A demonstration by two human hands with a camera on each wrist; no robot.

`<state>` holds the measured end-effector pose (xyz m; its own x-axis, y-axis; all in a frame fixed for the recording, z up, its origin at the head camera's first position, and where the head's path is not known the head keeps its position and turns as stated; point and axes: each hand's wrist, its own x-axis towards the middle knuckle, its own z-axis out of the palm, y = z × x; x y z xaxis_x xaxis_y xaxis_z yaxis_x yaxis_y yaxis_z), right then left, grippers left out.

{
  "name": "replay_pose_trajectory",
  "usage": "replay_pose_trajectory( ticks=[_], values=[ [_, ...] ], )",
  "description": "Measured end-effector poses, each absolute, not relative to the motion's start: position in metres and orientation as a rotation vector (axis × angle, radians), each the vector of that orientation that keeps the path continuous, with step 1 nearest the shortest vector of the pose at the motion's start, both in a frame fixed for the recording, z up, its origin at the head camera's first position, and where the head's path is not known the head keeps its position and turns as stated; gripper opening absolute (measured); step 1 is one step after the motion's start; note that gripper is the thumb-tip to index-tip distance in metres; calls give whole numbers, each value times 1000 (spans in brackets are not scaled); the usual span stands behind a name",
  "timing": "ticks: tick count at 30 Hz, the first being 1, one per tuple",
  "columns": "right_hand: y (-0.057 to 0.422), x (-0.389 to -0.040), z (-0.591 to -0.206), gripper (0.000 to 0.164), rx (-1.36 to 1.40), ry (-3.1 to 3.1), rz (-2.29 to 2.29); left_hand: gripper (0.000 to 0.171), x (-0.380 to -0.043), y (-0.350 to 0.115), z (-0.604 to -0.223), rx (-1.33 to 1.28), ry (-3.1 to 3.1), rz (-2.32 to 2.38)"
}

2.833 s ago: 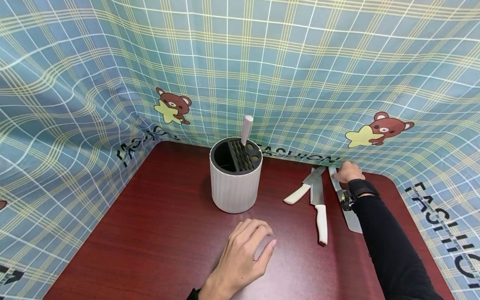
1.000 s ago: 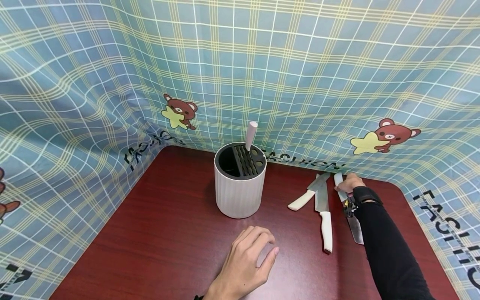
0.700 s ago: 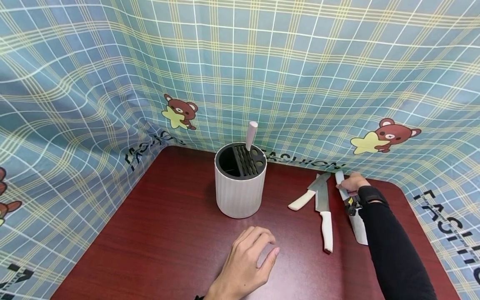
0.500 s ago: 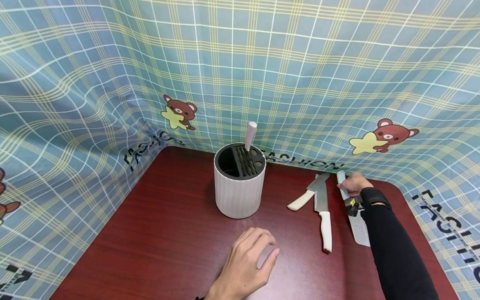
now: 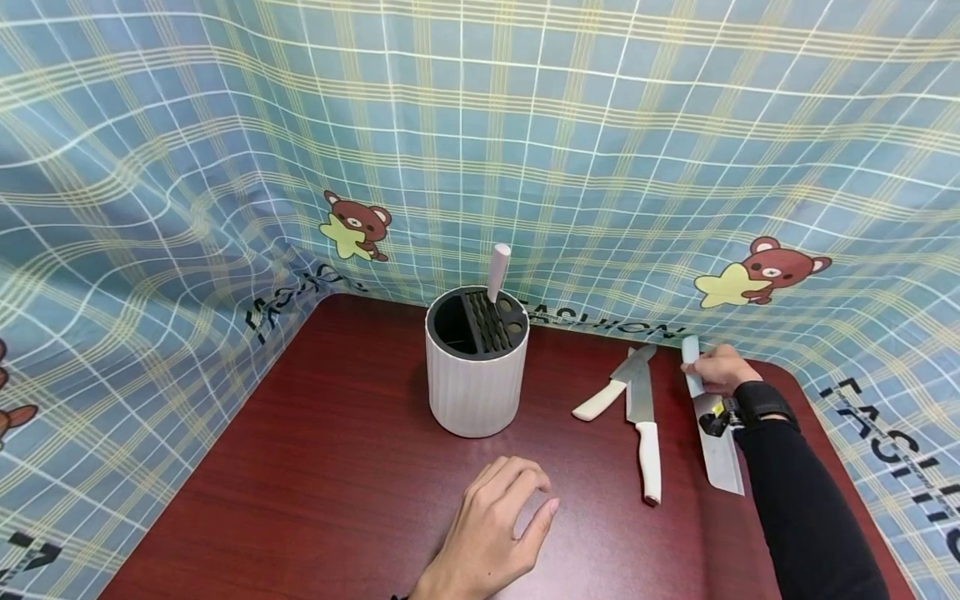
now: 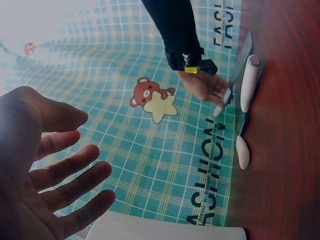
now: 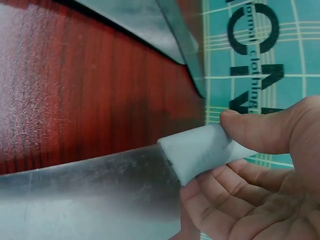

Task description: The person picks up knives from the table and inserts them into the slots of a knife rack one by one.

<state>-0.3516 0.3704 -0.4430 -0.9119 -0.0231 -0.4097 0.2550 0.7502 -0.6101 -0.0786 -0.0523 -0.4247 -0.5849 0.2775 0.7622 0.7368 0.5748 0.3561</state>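
At the right back of the table my right hand point(image 5: 722, 370) grips a cleaver point(image 5: 722, 462) by its white handle. In the right wrist view the thumb lies on one side of the handle point(image 7: 200, 150) and the fingers on the other; the broad blade point(image 7: 95, 195) extends to the left. My left hand point(image 5: 491, 521), fingers loosely bent and holding nothing, is in front of a white ribbed knife holder point(image 5: 475, 392). One pale handle point(image 5: 498, 273) sticks up from the holder's slotted black top. Left of the cleaver lie two white-handled knives, a shorter one point(image 5: 598, 402) and a longer one point(image 5: 650, 467), blades overlapping.
The dark red table point(image 5: 315, 467) is bordered at the back and sides by a blue checked cloth point(image 5: 570, 167) with printed bears. The cleaver's handle end overlaps the cloth's lower edge in the head view.
My right hand has shifted rightward with the cleaver, whose handle end is slightly higher in view and whose blade shows more of its flat face. My left hand and the two lying knives keep their places.
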Motion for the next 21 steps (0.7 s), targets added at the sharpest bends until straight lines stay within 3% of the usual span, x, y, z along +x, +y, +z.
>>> replay_pose_trajectory(
  ticks=[14, 21],
  values=[
    [370, -339, -426, 28, 213, 2643, -1061, 9, -77, -51, -426, -812, -2130, -914],
    [374, -335, -423, 43, 219, 2746, -1067, 9, -77, -52, -426, -803, -2132, -922]
  ],
)
